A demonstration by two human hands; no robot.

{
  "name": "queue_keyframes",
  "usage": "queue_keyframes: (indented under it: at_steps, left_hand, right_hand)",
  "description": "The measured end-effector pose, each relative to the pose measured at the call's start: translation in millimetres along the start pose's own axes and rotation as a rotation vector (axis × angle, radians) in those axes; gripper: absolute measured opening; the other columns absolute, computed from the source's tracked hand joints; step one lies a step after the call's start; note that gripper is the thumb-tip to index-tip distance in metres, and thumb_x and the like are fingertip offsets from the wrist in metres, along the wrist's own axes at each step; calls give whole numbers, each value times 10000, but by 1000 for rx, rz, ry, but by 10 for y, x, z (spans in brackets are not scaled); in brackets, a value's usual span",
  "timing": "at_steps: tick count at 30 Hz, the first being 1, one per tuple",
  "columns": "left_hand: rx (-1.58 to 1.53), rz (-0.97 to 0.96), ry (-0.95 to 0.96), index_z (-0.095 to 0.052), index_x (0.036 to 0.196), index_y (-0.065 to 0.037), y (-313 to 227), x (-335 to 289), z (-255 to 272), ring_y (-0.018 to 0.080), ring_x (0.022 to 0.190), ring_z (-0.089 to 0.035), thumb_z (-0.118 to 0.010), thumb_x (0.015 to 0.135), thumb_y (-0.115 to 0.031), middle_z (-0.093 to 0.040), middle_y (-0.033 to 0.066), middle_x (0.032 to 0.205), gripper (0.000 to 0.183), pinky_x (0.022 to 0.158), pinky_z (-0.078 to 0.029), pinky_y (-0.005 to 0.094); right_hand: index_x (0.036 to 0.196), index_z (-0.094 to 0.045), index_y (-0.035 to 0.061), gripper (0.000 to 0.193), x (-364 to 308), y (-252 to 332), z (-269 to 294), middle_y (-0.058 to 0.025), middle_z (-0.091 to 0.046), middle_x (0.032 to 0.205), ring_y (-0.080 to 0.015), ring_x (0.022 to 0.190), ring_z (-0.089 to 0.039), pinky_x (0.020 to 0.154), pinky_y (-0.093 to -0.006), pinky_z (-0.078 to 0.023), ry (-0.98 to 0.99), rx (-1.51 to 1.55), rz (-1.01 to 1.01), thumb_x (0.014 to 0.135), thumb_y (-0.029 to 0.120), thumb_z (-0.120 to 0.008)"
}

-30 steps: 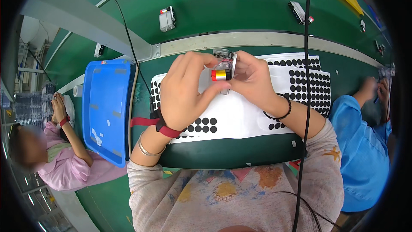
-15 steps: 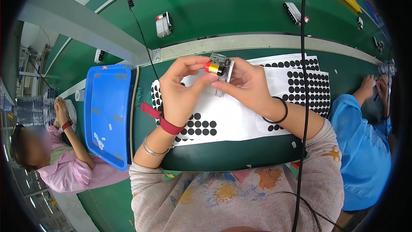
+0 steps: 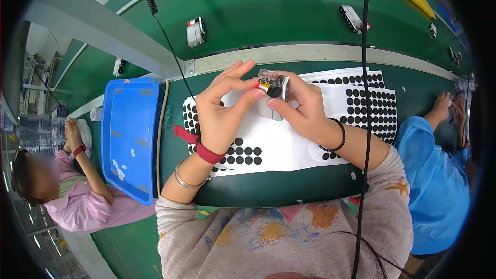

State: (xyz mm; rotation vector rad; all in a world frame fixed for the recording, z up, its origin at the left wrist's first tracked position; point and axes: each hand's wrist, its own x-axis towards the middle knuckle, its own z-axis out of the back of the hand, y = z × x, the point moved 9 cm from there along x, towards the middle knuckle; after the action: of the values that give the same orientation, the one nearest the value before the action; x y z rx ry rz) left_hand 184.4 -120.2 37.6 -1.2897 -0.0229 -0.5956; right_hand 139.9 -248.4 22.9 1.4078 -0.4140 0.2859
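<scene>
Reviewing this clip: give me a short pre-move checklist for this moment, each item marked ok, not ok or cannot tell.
1. Right-hand grip has hold of the clear-cased device: ok.
2. Left-hand grip at the red end of the small cylinder: ok; thumb and index fingertip are there.
3. Cylinder fully seated in the device: cannot tell; too small and partly covered.
4. Blue tray apart from both hands: ok; it sits to their left.
5. Blue tray free of loose bits: not ok; small pale scraps lie in it.
6. Black cable not touching the right forearm: cannot tell; it crosses it in this view.
</scene>
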Motion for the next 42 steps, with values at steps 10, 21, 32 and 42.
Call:
queue_keyframes:
  at_steps: [10,21,32,42]
  left_hand:
    - [-155,-47,236,-552,1076,-11,-249,-35,-252,216,963,-591,-614,789,-42,-591,124,1118,295,813,-474,308]
    - [336,-449,244,-578,1013,-41,-652,-17,-127,298,1041,-498,-640,700,-76,-560,93,1080,321,864,-405,393]
    - [407,-296,273,-588,923,-21,-595,-21,-160,271,859,-516,-697,662,-120,-553,112,946,299,746,-421,337]
    - [434,-256,212,-613,935,-30,-579,-47,-121,237,762,-485,-735,627,-166,-535,87,804,358,691,-389,323]
  right_hand:
    - [1008,-511,-5,233,-48,58,-13,-79,-575,653,-168,511,-554,481,-254,-404,106,-29,204,836,142,-565]
    - [1223,-418,-24,435,2,70,-200,-127,-539,1124,-170,1017,-523,881,-302,-399,392,462,119,867,192,-540]
    - [1244,-415,-18,433,-129,-248,-412,-93,-515,1118,-142,1064,-466,923,-281,-357,524,587,-306,938,287,-443]
    - [1116,-528,-17,410,-64,-213,-378,-70,-569,1019,-115,960,-514,835,-257,-397,453,597,-307,934,339,-438]
